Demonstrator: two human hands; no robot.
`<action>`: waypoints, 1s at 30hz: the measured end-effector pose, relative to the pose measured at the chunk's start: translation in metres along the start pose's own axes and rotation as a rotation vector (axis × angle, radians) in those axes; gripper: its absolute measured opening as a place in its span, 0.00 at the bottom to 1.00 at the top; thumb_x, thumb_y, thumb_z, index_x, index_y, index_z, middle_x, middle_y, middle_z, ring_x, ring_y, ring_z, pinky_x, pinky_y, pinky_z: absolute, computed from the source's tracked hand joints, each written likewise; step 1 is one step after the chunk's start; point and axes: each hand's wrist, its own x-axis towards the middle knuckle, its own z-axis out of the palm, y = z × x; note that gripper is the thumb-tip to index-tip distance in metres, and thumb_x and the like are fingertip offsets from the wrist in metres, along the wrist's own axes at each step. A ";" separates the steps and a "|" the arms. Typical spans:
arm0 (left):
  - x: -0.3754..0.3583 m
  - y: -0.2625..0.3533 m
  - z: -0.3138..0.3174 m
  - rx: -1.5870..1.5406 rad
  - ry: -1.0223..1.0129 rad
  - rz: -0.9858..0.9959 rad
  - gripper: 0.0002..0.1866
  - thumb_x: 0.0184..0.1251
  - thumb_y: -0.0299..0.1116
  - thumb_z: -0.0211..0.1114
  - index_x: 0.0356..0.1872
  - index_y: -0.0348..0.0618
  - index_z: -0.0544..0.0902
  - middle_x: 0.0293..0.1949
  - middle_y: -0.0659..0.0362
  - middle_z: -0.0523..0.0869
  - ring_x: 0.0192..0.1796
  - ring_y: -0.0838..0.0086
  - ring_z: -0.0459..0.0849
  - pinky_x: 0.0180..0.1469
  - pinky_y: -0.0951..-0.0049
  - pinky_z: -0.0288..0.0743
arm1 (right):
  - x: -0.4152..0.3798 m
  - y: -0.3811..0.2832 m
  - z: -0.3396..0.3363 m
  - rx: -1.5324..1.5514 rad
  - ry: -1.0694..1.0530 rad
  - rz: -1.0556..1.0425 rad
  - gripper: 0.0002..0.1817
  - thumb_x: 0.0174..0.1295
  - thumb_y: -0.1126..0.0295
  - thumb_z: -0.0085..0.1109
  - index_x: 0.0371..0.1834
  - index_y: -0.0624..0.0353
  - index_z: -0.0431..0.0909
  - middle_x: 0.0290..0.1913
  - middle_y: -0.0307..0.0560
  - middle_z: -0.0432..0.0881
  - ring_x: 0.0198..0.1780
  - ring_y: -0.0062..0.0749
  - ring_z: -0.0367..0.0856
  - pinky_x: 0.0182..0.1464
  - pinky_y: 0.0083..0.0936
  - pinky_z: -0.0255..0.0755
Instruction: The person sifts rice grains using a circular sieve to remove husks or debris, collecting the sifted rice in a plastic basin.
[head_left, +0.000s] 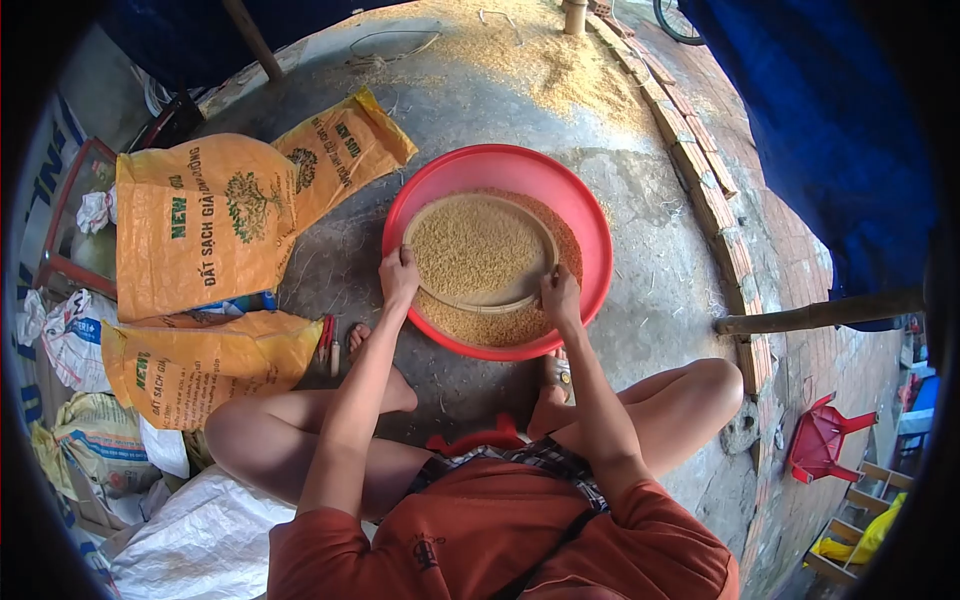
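Observation:
Both of my hands grip the rim of a round sieve [480, 245], which holds a layer of pale, husk-like grain [475, 240]. My left hand [399, 277] is closed on the sieve's left edge, and my right hand [560, 293] is closed on its right edge. Beneath and around the sieve is a wide red plastic basin [597, 235]. Darker golden grain [490, 325] shows in the basin along the sieve's near and right sides. The sieve hides the middle of the basin.
Orange printed sacks [200, 225] lie on the left, with white sacks [190, 540] nearer. Loose grain [570, 70] covers the far floor. A brick edging [715, 210] runs along the right, where a red stool [828, 440] lies tipped over and a pole [820, 315] juts in.

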 end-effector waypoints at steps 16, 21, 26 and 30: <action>-0.015 -0.013 0.008 -0.005 0.074 0.078 0.16 0.61 0.36 0.43 0.29 0.33 0.74 0.24 0.41 0.76 0.33 0.47 0.75 0.30 0.59 0.66 | -0.009 0.004 -0.002 -0.041 0.140 -0.121 0.17 0.51 0.70 0.47 0.44 0.66 0.64 0.25 0.65 0.74 0.30 0.59 0.73 0.32 0.45 0.66; 0.004 0.042 -0.020 -0.227 0.156 0.125 0.14 0.62 0.35 0.44 0.29 0.33 0.73 0.19 0.45 0.75 0.24 0.58 0.75 0.29 0.66 0.66 | -0.010 -0.041 -0.033 0.127 0.211 -0.206 0.17 0.55 0.72 0.43 0.48 0.65 0.64 0.28 0.61 0.75 0.30 0.53 0.75 0.33 0.40 0.67; 0.004 0.102 -0.058 -0.401 0.164 0.251 0.12 0.64 0.32 0.43 0.34 0.33 0.72 0.17 0.51 0.72 0.19 0.75 0.66 0.24 0.73 0.63 | -0.011 -0.071 -0.053 0.426 0.366 -0.352 0.18 0.59 0.73 0.39 0.53 0.63 0.60 0.29 0.53 0.72 0.31 0.28 0.72 0.32 0.24 0.66; 0.001 0.021 -0.008 -0.106 0.099 0.141 0.15 0.61 0.35 0.43 0.33 0.33 0.75 0.25 0.40 0.76 0.31 0.49 0.76 0.31 0.62 0.67 | -0.006 -0.026 -0.019 0.261 0.280 -0.273 0.18 0.56 0.73 0.41 0.52 0.61 0.62 0.30 0.56 0.73 0.30 0.37 0.74 0.32 0.29 0.66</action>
